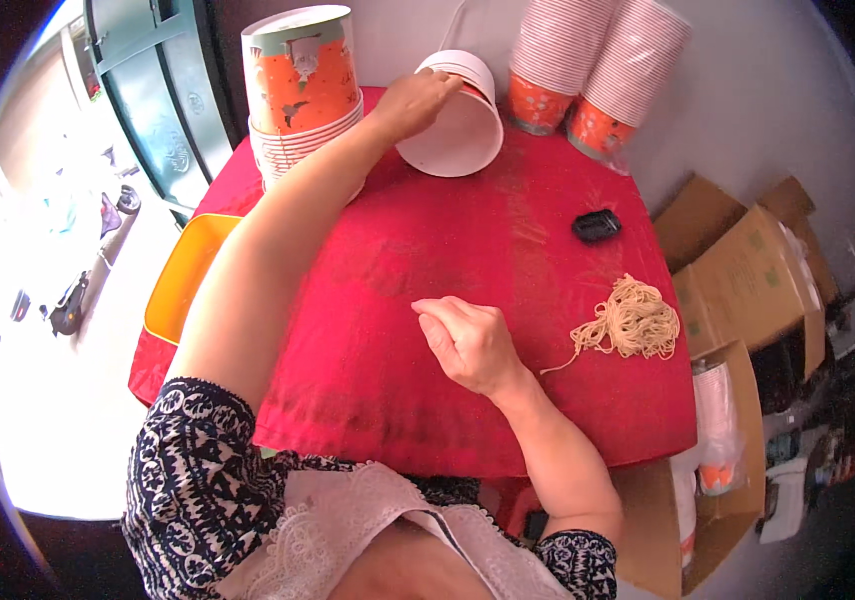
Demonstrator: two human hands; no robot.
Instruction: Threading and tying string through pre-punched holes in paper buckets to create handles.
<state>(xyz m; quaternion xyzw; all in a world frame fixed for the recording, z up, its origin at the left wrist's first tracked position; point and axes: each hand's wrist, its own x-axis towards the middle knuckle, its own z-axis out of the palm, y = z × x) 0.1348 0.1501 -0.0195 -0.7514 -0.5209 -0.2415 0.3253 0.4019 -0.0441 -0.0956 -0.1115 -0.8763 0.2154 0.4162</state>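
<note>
Fingers of the right hand (pixel 468 343) curl into a loose fist, thumb against the forefinger; whether they pinch anything I cannot tell. That hand rests on the red tablecloth (pixel 398 260). Off to the right of those fingers, apart from them, lies a tangled bundle of tan string (pixel 633 320), and beyond it a small black object (pixel 597 226). Farther away, the left hand (pixel 416 100) reaches across the table, fingers closed on the rim of a white paper bucket (pixel 458 125) lying tipped on its side. Left of those fingers stands a stack of orange-printed buckets (pixel 300 85); to their right lean two stacks of cups (pixel 593 60).
</note>
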